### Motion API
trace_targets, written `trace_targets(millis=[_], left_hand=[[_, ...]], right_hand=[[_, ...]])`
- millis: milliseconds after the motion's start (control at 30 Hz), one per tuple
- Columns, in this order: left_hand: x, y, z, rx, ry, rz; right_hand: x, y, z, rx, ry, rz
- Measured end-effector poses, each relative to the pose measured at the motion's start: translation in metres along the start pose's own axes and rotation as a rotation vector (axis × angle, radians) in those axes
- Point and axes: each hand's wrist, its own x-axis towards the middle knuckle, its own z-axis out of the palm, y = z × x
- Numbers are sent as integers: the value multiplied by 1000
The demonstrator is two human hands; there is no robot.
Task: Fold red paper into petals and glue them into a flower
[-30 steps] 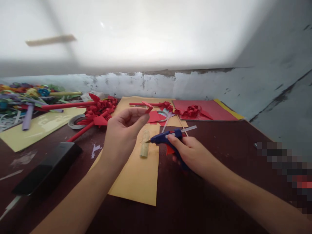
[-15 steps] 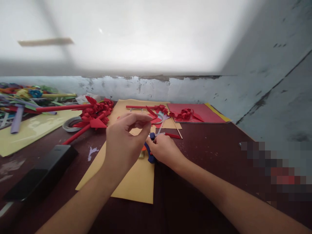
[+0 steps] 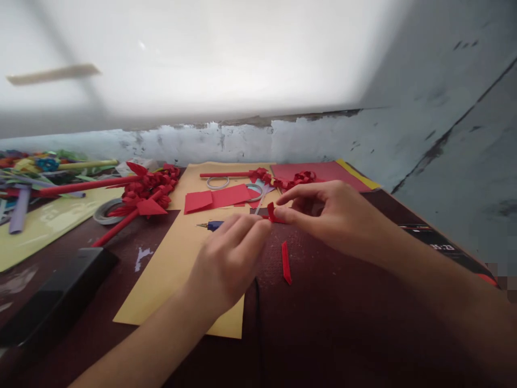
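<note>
My right hand (image 3: pixel 323 207) pinches a small curled piece of red paper (image 3: pixel 276 214) between thumb and fingers. Close beside it, my left hand (image 3: pixel 234 258) is closed with its back toward me, and whatever its fingers hold is hidden. Past its knuckles shows a blue glue gun (image 3: pixel 215 226) with a metal nozzle, lying over a yellow sheet (image 3: pixel 169 285); the rest of the gun is covered by the hand. A narrow folded red paper strip (image 3: pixel 286 263) lies on the dark table below my right hand.
Red paper flowers on stems (image 3: pixel 147 188) lie at the left by a tape roll (image 3: pixel 108 211). Red paper pieces (image 3: pixel 218 198) and a white ring (image 3: pixel 218 183) are at the back. A black box-shaped object (image 3: pixel 60 296) stands front left, a phone-like screen (image 3: pixel 428 237) at right.
My right hand has let go of the glue gun and now holds the red paper, further right. My left hand has come down over the gun. The red strip lies nearer me.
</note>
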Motion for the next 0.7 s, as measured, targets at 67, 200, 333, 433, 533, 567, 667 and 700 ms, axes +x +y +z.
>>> trace_targets(millis=[67, 200, 333, 433, 533, 567, 667, 700], left_hand=[[1, 5, 5, 34, -52, 103], [10, 14, 10, 122, -110, 238], [20, 22, 13, 207, -163, 317], [23, 28, 16, 210, -184, 367], [23, 34, 20, 179, -171, 411], [23, 35, 21, 170, -169, 421], [24, 38, 26, 155, -175, 444], [25, 39, 28, 156, -184, 454]], right_hand=[[0, 7, 1, 41, -32, -26], [-2, 21, 4, 55, -53, -77], [-4, 36, 2, -11, -68, -98], [-5, 48, -2, -52, -93, -68], [-6, 60, -10, -56, -166, -64], [-6, 64, -13, -55, -200, -68], [-10, 78, -23, -53, -291, -87], [-12, 83, -26, -61, -305, -96]])
